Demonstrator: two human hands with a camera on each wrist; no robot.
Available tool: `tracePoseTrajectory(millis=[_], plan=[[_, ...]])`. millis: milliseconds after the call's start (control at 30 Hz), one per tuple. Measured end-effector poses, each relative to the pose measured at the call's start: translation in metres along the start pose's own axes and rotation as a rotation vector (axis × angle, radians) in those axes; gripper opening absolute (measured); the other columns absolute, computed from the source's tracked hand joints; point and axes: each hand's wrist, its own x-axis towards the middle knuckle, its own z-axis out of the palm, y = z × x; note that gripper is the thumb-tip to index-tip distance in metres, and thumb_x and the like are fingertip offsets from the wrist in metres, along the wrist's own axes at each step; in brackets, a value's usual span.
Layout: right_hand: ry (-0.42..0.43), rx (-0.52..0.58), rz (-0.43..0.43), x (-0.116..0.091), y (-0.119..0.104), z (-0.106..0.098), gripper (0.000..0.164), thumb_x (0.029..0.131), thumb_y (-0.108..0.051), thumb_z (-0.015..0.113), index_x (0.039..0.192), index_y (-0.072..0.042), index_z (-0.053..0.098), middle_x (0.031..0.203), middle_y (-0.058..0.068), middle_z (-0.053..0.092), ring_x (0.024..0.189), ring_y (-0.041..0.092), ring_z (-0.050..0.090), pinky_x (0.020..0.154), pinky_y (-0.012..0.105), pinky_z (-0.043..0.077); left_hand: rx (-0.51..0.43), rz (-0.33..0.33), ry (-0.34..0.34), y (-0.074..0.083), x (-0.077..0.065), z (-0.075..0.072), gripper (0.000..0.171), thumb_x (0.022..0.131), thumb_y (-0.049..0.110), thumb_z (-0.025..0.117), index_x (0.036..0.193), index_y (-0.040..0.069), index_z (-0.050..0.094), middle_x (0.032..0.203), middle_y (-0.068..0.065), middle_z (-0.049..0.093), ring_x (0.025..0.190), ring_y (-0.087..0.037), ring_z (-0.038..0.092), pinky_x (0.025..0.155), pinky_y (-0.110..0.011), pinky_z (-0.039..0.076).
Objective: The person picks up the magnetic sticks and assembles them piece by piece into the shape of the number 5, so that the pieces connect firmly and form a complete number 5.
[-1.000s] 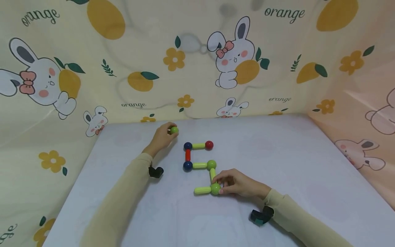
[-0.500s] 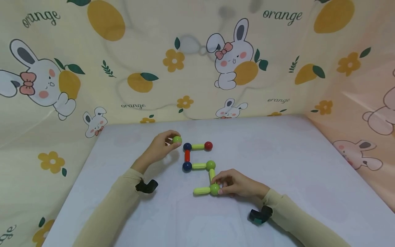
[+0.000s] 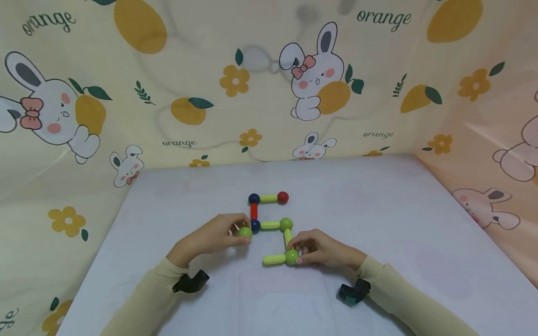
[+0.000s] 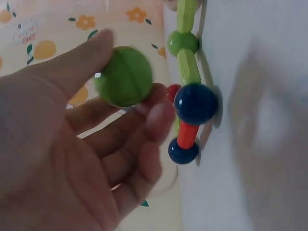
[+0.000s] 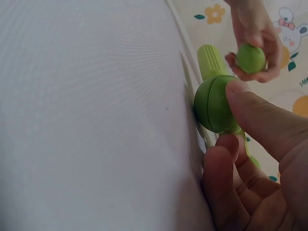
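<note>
My left hand [image 3: 218,234] pinches a loose green ball [image 4: 126,77] between thumb and fingers, just left of the lower blue ball [image 4: 196,103]. My right hand [image 3: 325,248] grips the green ball [image 5: 216,104] at the near corner of a chain of rods and balls. From that ball a light green rod [image 3: 274,260] points left, its far end bare. Another rod [image 3: 287,236] runs back to a second green ball [image 3: 286,224]. Beyond are a rod to the lower blue ball, a red rod [image 3: 254,211], the upper blue ball [image 3: 254,199], a rod and a red ball [image 3: 283,197].
The chain lies on a white table [image 3: 378,210]. A patterned cloth [image 3: 248,112] with rabbits and oranges hangs behind it and along the sides. A black wrist device [image 3: 191,282] sits on each sleeve.
My left hand has carried the loose green ball nearer to me, from the far side of the table to beside the lower blue ball. My right hand stays on the near green ball.
</note>
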Motion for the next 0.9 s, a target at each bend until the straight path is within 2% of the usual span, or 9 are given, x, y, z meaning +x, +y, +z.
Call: tracePoseTrajectory(millis=[167,300,433,667,900], plan=[[0.009,-0.008,0.015,0.001,-0.002,0.000,0.034,0.092,-0.016,0.074,0.125,-0.007,0.068,0.110,0.008,0.065,0.079,0.005,0.055,0.063,0.018,0.049,-0.013,0.032,-0.055,0.004,-0.001,0.008,0.035,0.086,0.016,0.081,0.115,0.006,0.063,0.106,-0.001,0.067,0.091,-0.014,0.062,0.077,-0.021,0.053],[0.011,-0.016,0.029,0.001,-0.003,0.000,0.034,0.092,-0.017,0.075,0.125,-0.009,0.069,0.110,0.006,0.066,0.080,0.005,0.055,0.065,0.018,0.049,-0.022,0.014,-0.080,0.006,0.000,0.015,0.032,0.085,0.016,0.082,0.110,0.009,0.064,0.102,0.000,0.066,0.088,-0.013,0.061,0.077,-0.021,0.052],[0.008,-0.009,0.027,0.001,-0.003,0.002,0.034,0.092,-0.015,0.074,0.124,-0.007,0.069,0.108,0.009,0.065,0.080,0.005,0.055,0.065,0.018,0.049,-0.016,-0.010,-0.095,0.007,0.001,0.023,0.030,0.084,0.018,0.083,0.104,0.013,0.062,0.100,0.000,0.066,0.087,-0.012,0.060,0.078,-0.023,0.052],[0.016,-0.003,0.019,0.001,-0.001,0.002,0.034,0.091,-0.012,0.075,0.123,-0.003,0.068,0.105,0.011,0.064,0.077,0.005,0.054,0.065,0.018,0.049,0.009,0.001,-0.151,0.007,0.008,0.040,0.029,0.083,0.022,0.084,0.100,0.017,0.061,0.096,0.003,0.066,0.086,-0.011,0.059,0.077,-0.022,0.050],[0.015,-0.004,0.037,0.001,-0.002,0.003,0.035,0.091,-0.016,0.075,0.124,-0.007,0.069,0.105,0.005,0.064,0.077,0.004,0.055,0.066,0.017,0.049,0.011,0.003,-0.153,0.007,0.006,0.043,0.029,0.083,0.021,0.084,0.100,0.017,0.062,0.094,0.004,0.065,0.080,-0.009,0.057,0.072,-0.020,0.048]])
